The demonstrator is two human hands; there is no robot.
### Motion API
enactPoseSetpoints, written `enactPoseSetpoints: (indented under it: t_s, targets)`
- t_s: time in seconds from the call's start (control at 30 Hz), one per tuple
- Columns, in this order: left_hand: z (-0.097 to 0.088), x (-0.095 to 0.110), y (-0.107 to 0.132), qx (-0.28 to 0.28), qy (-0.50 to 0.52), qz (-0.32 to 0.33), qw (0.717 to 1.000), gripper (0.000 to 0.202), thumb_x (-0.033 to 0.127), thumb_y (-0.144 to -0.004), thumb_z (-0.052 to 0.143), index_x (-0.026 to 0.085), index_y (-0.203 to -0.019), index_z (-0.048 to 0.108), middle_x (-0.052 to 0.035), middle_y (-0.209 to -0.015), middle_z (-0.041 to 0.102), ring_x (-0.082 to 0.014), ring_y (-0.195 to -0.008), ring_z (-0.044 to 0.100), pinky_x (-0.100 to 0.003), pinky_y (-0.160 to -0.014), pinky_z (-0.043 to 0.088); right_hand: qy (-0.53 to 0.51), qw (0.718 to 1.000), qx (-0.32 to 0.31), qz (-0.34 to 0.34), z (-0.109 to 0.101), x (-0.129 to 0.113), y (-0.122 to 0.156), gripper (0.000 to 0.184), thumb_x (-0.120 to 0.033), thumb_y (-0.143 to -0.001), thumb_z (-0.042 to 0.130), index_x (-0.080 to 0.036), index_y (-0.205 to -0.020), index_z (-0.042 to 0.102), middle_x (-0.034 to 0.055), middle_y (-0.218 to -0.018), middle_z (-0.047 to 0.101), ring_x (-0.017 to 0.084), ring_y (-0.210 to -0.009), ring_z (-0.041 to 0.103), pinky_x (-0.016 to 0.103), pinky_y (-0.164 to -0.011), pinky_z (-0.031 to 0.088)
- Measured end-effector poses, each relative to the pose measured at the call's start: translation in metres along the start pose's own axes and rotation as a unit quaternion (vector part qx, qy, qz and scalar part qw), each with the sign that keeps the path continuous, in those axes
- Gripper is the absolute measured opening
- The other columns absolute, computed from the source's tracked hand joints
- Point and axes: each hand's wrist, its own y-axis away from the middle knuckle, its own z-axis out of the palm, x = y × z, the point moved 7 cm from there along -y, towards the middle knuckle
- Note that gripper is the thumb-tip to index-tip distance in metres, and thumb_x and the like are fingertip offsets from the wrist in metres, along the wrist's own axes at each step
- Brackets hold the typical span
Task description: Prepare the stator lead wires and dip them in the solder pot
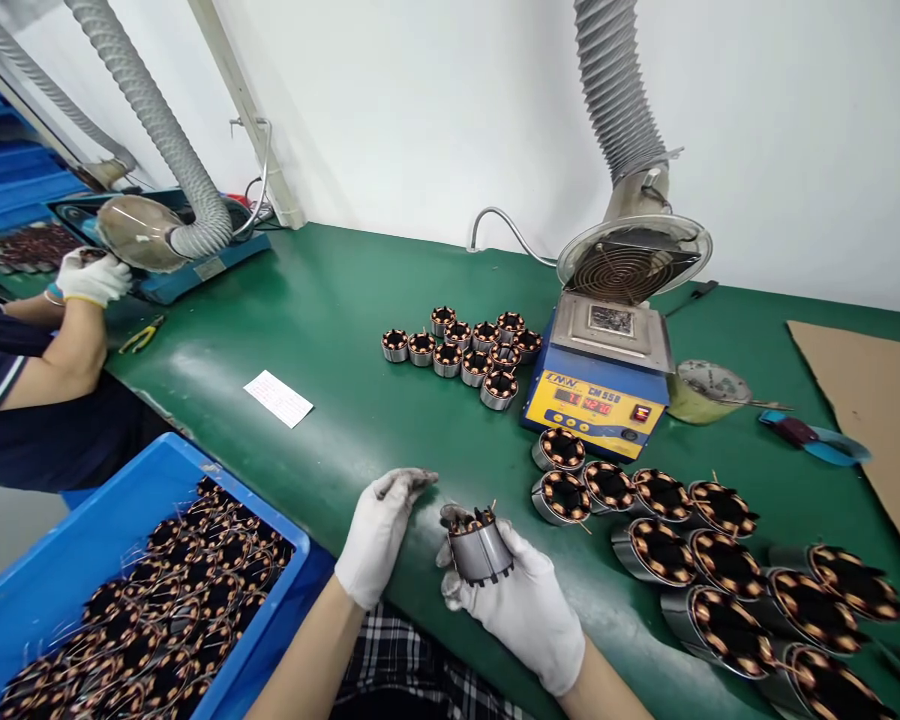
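Observation:
A wound motor stator (481, 552), a steel ring with black insulation and copper coils, is held above the near table edge. My right hand (532, 610), in a white glove, is closed around it, with the stator tilted and a short wire end standing up from its top. To the left of it is my left hand (382, 530), also gloved and with dark-stained fingertips. Its fingers are stretched toward the right, apart from the stator, and nothing shows in them. Several more stators (660, 550) stand on the green table to the right of my hands.
A blue-and-yellow solder pot (600, 390) stands under a fume duct (622, 100), beside a tub (709, 385). Another stator group (461, 345) stands left of it. A blue bin (172, 450) holds many stators. A paper slip (278, 399), cardboard (870, 400) and a co-worker's gloved hand (94, 278) are also visible.

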Motion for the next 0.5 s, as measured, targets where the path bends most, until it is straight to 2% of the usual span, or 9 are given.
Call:
enactPoseSetpoints:
  t_s: [0.03, 0.1, 0.13, 0.17, 0.23, 0.3, 0.37, 0.43, 0.5]
  targets:
    - [0.003, -0.004, 0.004, -0.041, -0.046, -0.027, 0.998, 0.041, 0.037, -0.053, 0.081, 0.020, -0.088, 0.067, -0.0040, -0.095, 0.069, -0.0197, -0.095, 0.063, -0.035, -0.097, 0.043, -0.006, 1.000, 0.003, 0.001, 0.000, -0.001, 0.000, 0.043, -0.050, -0.073, 0.066, -0.015, -0.098, 0.063, 0.0070, -0.084, 0.069, 0.020, -0.070, 0.064, 0.031, -0.065, 0.045]
    - [0.011, -0.013, 0.017, -0.133, -0.169, -0.081, 0.973, 0.079, 0.017, -0.043, 0.083, 0.023, -0.117, 0.057, -0.0092, -0.127, 0.056, -0.0242, -0.106, 0.059, -0.038, -0.096, 0.044, -0.020, 1.000, 0.011, 0.002, 0.001, -0.002, -0.001, 0.043, -0.051, -0.074, 0.065, -0.016, -0.099, 0.063, 0.0067, -0.091, 0.069, 0.021, -0.078, 0.063, 0.032, -0.070, 0.046]
    - [0.014, -0.016, 0.022, -0.161, -0.227, -0.092, 0.956, 0.091, 0.010, -0.039, 0.081, 0.025, -0.124, 0.052, -0.0088, -0.134, 0.050, -0.0255, -0.111, 0.056, -0.039, -0.097, 0.044, -0.025, 1.000, 0.014, 0.002, 0.001, -0.003, -0.001, 0.044, -0.052, -0.073, 0.065, -0.017, -0.100, 0.063, 0.0062, -0.093, 0.068, 0.020, -0.080, 0.063, 0.032, -0.072, 0.046]
    - [0.016, -0.015, 0.026, -0.166, -0.263, -0.090, 0.946, 0.093, 0.007, -0.037, 0.079, 0.027, -0.124, 0.051, -0.0074, -0.136, 0.048, -0.0256, -0.113, 0.054, -0.039, -0.098, 0.043, -0.025, 1.000, 0.013, 0.004, 0.002, -0.002, -0.001, 0.044, -0.052, -0.073, 0.065, -0.017, -0.100, 0.062, 0.0058, -0.092, 0.069, 0.020, -0.079, 0.063, 0.032, -0.072, 0.046]
    - [0.018, -0.010, 0.027, -0.127, -0.255, -0.082, 0.955, 0.075, 0.009, -0.040, 0.077, 0.023, -0.112, 0.062, -0.0059, -0.123, 0.060, -0.0238, -0.107, 0.057, -0.036, -0.094, 0.046, -0.009, 1.000, 0.004, 0.017, 0.001, 0.001, -0.001, 0.044, -0.053, -0.072, 0.065, -0.017, -0.098, 0.062, 0.0045, -0.085, 0.069, 0.018, -0.070, 0.063, 0.030, -0.067, 0.047]
    - [0.019, -0.009, 0.023, -0.078, -0.178, -0.101, 0.976, 0.043, 0.016, -0.045, 0.077, 0.017, -0.088, 0.071, -0.0042, -0.087, 0.072, -0.0184, -0.074, 0.065, -0.029, -0.069, 0.053, 0.014, 1.000, -0.003, 0.013, 0.000, 0.002, 0.000, 0.041, -0.052, -0.073, 0.064, -0.016, -0.092, 0.062, 0.0034, -0.076, 0.068, 0.016, -0.061, 0.062, 0.028, -0.060, 0.046]
    - [0.019, -0.010, 0.016, -0.022, -0.080, -0.105, 0.991, 0.021, 0.024, -0.051, 0.077, 0.014, -0.068, 0.069, -0.0013, -0.059, 0.067, -0.0108, -0.041, 0.053, -0.024, -0.043, 0.044, 0.033, 0.999, -0.002, 0.002, -0.003, 0.002, 0.001, 0.037, -0.050, -0.075, 0.063, -0.015, -0.089, 0.061, 0.0039, -0.072, 0.067, 0.015, -0.056, 0.061, 0.027, -0.055, 0.044]
    - [0.015, -0.009, 0.008, 0.029, -0.009, -0.074, 0.997, 0.024, 0.032, -0.054, 0.078, 0.014, -0.063, 0.066, 0.0009, -0.051, 0.063, -0.0093, -0.037, 0.049, -0.023, -0.039, 0.040, 0.039, 0.999, 0.006, -0.006, -0.006, 0.000, 0.001, 0.036, -0.048, -0.076, 0.062, -0.014, -0.089, 0.060, 0.0058, -0.071, 0.067, 0.015, -0.054, 0.060, 0.025, -0.053, 0.043]
    - [0.008, -0.005, 0.002, 0.066, 0.045, -0.028, 0.996, 0.032, 0.041, -0.053, 0.080, 0.017, -0.065, 0.064, 0.0040, -0.054, 0.062, -0.0095, -0.048, 0.056, -0.023, -0.052, 0.047, 0.038, 0.999, 0.006, -0.003, -0.006, 0.000, 0.002, 0.039, -0.049, -0.076, 0.062, -0.014, -0.092, 0.060, 0.0070, -0.072, 0.067, 0.014, -0.052, 0.059, 0.024, -0.051, 0.043]
